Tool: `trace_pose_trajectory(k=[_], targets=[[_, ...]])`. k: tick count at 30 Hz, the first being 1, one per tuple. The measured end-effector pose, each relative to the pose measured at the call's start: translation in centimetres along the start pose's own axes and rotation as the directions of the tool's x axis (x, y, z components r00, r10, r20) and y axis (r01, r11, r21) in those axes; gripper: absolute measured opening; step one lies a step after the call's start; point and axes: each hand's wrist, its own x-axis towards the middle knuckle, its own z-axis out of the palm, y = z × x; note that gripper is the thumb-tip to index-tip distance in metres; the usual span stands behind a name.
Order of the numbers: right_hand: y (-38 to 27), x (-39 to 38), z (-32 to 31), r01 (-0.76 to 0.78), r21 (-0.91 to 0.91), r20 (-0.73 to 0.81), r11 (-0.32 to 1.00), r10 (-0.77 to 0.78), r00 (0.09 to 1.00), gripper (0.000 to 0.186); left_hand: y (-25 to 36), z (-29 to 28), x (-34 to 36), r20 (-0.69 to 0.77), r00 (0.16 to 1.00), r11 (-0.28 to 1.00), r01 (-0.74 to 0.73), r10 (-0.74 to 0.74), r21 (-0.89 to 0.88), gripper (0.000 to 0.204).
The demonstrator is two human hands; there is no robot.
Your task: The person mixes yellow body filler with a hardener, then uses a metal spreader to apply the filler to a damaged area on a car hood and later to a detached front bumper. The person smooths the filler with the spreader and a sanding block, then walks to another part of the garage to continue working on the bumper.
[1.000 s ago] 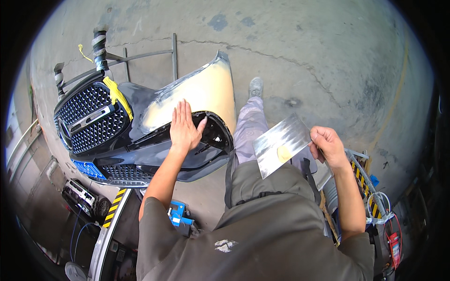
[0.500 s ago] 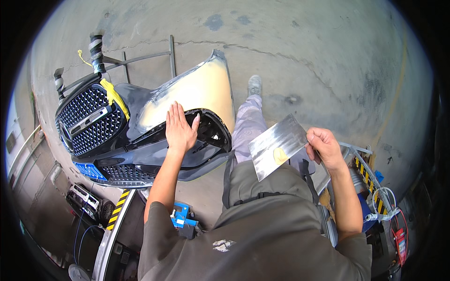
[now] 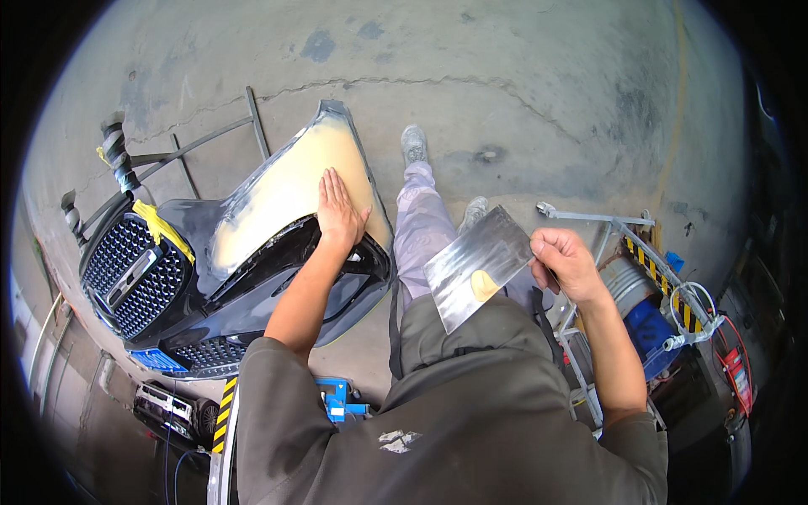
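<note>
My left hand (image 3: 342,217) lies flat with fingers outstretched on the pale yellow filler patch (image 3: 282,187) of a dark car bumper (image 3: 252,310). Its palm is close to the black-edged headlight opening below that patch. At a corner, between thumb and bent fingers, my right hand (image 3: 569,263) grips a thin metal sheet (image 3: 459,257) in front of my waist. A small blob of yellow putty (image 3: 483,284) sits on the sheet's face.
A metal stand with wrapped posts (image 3: 120,151) supports the bumper at left, its grille (image 3: 130,265) beside yellow tape (image 3: 164,229). A blue tool (image 3: 337,399) lies below. At right stand a metal frame (image 3: 593,216) and a blue drum (image 3: 648,328).
My left hand has slid across the filler patch, away from the headlight opening and toward the panel's right side. The view has shifted; my right hand still holds the sheet.
</note>
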Motion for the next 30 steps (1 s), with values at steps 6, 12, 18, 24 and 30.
trace_pose_trajectory(k=[6,12,18,24,30], targets=[[2.5,-0.4,-1.5,0.008,0.078,-0.022,0.997,-0.006,1.0,0.03,2.1,0.9,1.8,0.199,0.934,0.942,-0.322,0.298,0.099,0.096],[5.5,-0.4,-2.7,-0.086,0.122,-0.074,0.989,0.095,0.993,0.027,-0.9,0.5,16.4,0.18,0.98,0.988,-0.109,0.088,0.11,0.09],[7.6,-1.3,-3.1,-0.106,0.127,-0.099,0.986,0.119,0.988,0.026,6.1,4.5,14.0,0.266,0.952,0.936,-0.223,0.149,0.272,0.099],[10.4,-3.8,-4.1,-0.041,0.094,-0.049,0.995,0.046,0.998,0.026,12.1,7.5,6.1,0.252,0.954,0.923,-0.239,0.164,0.302,0.1],[18.1,-6.9,-6.5,0.194,0.027,0.01,0.981,-0.194,0.981,0.029,18.7,11.8,-2.2,0.259,0.944,0.919,-0.275,0.204,0.281,0.099]])
